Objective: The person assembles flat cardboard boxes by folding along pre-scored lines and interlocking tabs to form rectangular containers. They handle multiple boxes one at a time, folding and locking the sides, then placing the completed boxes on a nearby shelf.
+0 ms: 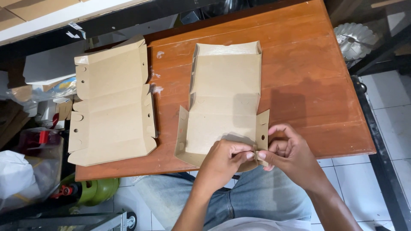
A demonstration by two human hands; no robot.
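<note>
The person wears faded light-blue denim jeans and what seems a white top, barely visible at the frame's bottom edge; both forearms are bare, without sleeves or jewellery.

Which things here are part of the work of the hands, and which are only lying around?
In use:
- left hand and right hand, pinching a corner
- cardboard box, half folded
- flat box beside it
- wooden table

Lying about:
- green gas bottle
- metal baking mould
- plastic bags
</note>
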